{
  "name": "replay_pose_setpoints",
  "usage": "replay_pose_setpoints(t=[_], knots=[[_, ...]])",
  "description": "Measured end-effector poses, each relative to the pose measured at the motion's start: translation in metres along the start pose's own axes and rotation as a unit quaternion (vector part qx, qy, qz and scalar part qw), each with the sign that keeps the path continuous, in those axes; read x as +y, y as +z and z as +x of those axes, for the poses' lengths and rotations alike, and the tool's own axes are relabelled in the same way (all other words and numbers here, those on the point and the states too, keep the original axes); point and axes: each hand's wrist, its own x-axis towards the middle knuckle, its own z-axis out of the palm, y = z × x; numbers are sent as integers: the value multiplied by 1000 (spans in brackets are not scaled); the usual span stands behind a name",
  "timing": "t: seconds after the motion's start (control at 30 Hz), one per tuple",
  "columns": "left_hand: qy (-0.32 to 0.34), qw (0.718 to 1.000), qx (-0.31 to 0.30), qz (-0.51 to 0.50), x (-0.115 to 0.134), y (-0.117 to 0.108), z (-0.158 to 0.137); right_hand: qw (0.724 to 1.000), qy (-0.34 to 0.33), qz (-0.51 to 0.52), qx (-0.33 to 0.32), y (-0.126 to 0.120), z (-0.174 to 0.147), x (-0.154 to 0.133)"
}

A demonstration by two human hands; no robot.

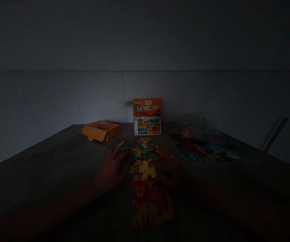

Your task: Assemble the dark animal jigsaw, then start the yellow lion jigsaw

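Note:
A partly joined jigsaw puzzle (151, 201) with a red lion lies flat before me in dim light. My left hand (114, 166) rests at its upper left, fingers bent and somewhat apart beside the loose puzzle pieces (145, 143); nothing shows in its grip. From the other side, my right hand (168, 171) reaches in with its fingertips closed at the edge of a yellow puzzle piece (148, 169), at the top of the joined part. Shadow hides most of the right fingers.
Behind the pieces stands an orange "LEVEL UP!" box (148, 109), with a picture card (148, 126) leaning on it. An orange carton (101, 130) with its flap open lies to the left. At right are a dark colourful puzzle sheet (210, 148) and clear plastic wrap (197, 126).

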Motion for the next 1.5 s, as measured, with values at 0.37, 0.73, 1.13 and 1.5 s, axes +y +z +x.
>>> replay_pose_setpoints(t=[0.37, 0.73, 1.13, 1.5], knots=[[239, 959, -42, -150, 11, -12, -4, 999, 40, 9, -10, 3, -6, 0], [253, 960, -54, -105, 17, -27, -9, 990, 109, 12, -86, 7, -7, 3], [141, 981, -135, -14, 18, -71, -54, 992, 16, -12, -128, 10, -4, 1], [136, 944, -260, -153, 19, -74, -47, 988, 10, -27, -150, 7, -4, 1]])
